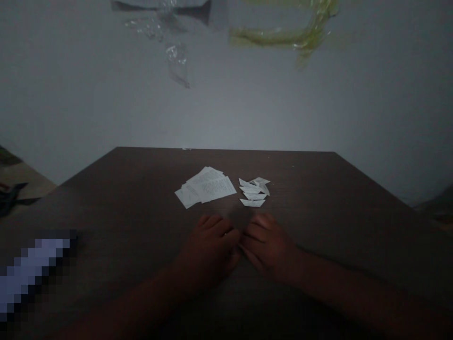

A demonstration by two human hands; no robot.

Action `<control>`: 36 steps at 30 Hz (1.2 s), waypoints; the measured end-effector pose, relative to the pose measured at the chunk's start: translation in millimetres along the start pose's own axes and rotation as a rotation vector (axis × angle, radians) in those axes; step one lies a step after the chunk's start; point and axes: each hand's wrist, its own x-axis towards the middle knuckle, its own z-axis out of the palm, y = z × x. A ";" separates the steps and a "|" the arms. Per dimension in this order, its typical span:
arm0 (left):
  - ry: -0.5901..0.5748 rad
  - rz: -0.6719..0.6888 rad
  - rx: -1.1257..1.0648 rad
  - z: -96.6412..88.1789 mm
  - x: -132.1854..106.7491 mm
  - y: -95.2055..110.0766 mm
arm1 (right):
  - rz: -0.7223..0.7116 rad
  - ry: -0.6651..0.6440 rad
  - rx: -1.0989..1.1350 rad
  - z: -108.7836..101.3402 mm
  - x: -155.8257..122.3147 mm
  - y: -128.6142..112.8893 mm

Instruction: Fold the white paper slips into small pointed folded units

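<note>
My left hand (214, 245) and my right hand (267, 245) meet just above the dark wooden table (141, 203), fingers curled and their tips together. Whatever they pinch, if anything, is hidden by the fingers, and the picture is dim. Beyond my left hand lies a fanned pile of printed paper sheets (207, 185), overlapping one another. Past my right hand are several small folded paper pieces (253, 196) with slanted ends, roughly in a column. Both groups of paper are apart from my hands.
A pixelated, bright flat object (31, 274) rests at the table's left side. Behind the table's far edge rises a pale wall (219, 108) with yellow tape (269, 37) and clear tape (177, 56) on it. Dark items (10, 196) sit beyond the left edge.
</note>
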 end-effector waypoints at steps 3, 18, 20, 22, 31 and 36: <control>0.023 -0.023 0.053 -1.1 0.6 2.0 | -0.044 0.137 -0.041 3.8 0.6 -1.0; 0.141 -0.014 0.068 -9.8 -2.6 -14.7 | -0.008 0.164 -0.028 5.0 -2.2 11.5; 0.159 0.036 0.064 -4.3 -3.3 -7.4 | -0.017 0.170 -0.018 6.8 -1.0 7.0; 0.179 0.057 0.076 1.4 -3.4 -1.8 | -0.015 0.163 -0.001 7.6 -0.3 2.7; 0.242 0.069 0.185 -2.3 -2.5 -10.7 | -0.030 0.225 0.041 3.8 -1.4 5.7; 0.230 0.000 0.175 -15.6 -6.0 -19.8 | -0.035 0.243 0.049 -0.7 -3.3 16.5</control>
